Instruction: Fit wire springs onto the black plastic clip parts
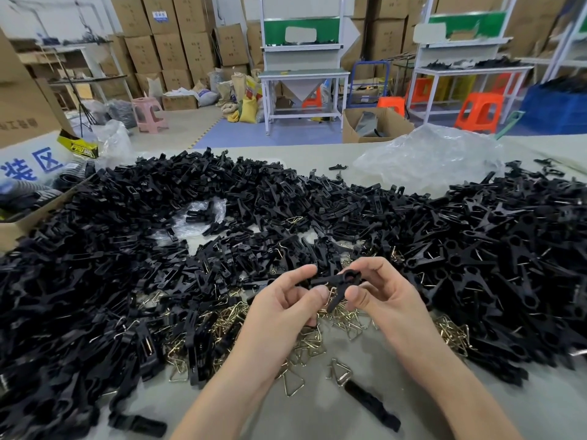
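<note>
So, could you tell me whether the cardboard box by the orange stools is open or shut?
Open: the cardboard box has its top flaps folded outward, and dark contents show inside.

Two hands in play, left hand (286, 308) and right hand (381, 300), with one black clip part (336, 281) held between them. Around them the loose clip parts (127, 249) and wire springs (232, 315) are heaped past counting. Along the top: two white workbenches (303, 73) (470, 69), one pink stool (147, 112), at least three orange stools (481, 111).
</note>
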